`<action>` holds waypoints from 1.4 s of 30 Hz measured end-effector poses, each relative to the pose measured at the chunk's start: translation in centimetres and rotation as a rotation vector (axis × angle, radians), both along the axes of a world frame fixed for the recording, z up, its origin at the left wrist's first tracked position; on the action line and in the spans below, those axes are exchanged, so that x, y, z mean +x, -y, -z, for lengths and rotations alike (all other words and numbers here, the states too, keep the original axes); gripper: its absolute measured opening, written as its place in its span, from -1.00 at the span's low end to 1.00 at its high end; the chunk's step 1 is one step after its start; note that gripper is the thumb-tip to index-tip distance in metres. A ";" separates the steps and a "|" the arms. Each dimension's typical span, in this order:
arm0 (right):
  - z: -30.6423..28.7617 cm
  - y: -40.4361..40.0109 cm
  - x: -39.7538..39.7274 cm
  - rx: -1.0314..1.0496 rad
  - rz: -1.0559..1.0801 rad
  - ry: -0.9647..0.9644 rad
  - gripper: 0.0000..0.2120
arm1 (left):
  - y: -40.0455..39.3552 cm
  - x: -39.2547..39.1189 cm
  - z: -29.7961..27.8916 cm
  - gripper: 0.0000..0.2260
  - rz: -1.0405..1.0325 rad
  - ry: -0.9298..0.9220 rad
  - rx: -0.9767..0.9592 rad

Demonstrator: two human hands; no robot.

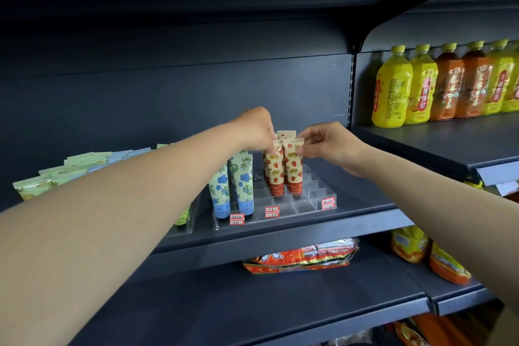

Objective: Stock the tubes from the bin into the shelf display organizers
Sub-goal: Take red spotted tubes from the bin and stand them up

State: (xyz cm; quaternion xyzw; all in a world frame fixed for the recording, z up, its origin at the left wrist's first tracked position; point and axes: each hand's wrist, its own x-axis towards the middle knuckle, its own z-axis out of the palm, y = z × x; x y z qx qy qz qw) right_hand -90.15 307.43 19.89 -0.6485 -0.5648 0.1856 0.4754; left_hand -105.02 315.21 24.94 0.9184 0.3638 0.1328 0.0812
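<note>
Both hands' grips (286, 146) pinch the strawberry tubes' (283, 168) crimped tops

Before me stands dark grey metal shelving (280, 230) with a matching back panel (168, 87), dim toward twelve o'clock under the upper shelf. At two o'clock a second bay (438, 146) carries yellow and orange drink bottles (446, 84). At five o'clock, on the lower shelf (266, 303), lie red snack packets (303, 257).
</note>
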 end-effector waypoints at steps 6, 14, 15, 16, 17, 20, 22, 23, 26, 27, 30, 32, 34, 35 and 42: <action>-0.6 0.5 0.1 0.018 0.061 0.257 -0.81 | 1.0 -1.0 -0.8 -0.75 0.017 0.046 0.028; -1.8 2.6 -1.1 0.089 0.149 0.673 -0.68 | 3.5 -3.7 -1.3 -0.80 0.006 0.046 0.230; -1.8 3.0 -1.4 0.096 0.159 0.708 -0.67 | 3.9 -4.2 -1.1 -0.79 -0.003 0.040 0.273; -1.7 3.5 -1.8 0.105 0.165 0.737 -0.66 | 4.3 -4.7 -0.8 -0.79 -0.006 0.031 0.310; -1.5 3.9 -2.2 0.115 0.168 0.760 -0.65 | 4.8 -5.3 -0.4 -0.78 -0.002 0.021 0.342; -0.2 5.7 -3.9 0.168 0.168 0.802 -0.64 | 6.3 -7.2 1.2 -0.79 0.034 0.005 0.444; 1.3 6.8 -5.4 0.207 0.151 0.813 -0.65 | 7.4 -8.7 2.9 -0.80 0.070 -0.004 0.491; 2.2 7.3 -6.1 0.225 0.137 0.814 -0.67 | 7.9 -9.5 3.9 -0.80 0.090 -0.012 0.501; 5.8 8.8 -8.6 0.239 0.089 0.773 -0.68 | 9.1 -12.1 7.5 -0.79 0.131 -0.057 0.461; 7.2 9.3 -9.4 0.228 0.077 0.759 -0.68 | 9.5 -13.1 8.8 -0.79 0.140 -0.070 0.437; 11.7 10.6 -11.9 0.152 -0.005 0.730 -0.65 | 10.2 -15.8 13.1 -0.76 0.121 -0.080 0.320; 14.8 11.3 -13.3 0.108 -0.075 0.705 -0.65 | 10.3 -17.5 16.1 -0.74 0.079 -0.078 0.217; 17.9 11.9 -14.8 0.055 -0.101 0.636 -0.64 | 10.4 -18.8 19.5 -0.72 0.038 -0.061 0.117; 19.4 12.3 -15.5 0.015 -0.104 0.596 -0.64 | 10.5 -19.4 21.3 -0.72 0.008 -0.043 0.061; 29.4 12.9 -19.3 -0.279 -0.074 0.395 -0.66 | 10.7 -21.7 34.4 -0.73 -0.155 -0.105 -0.334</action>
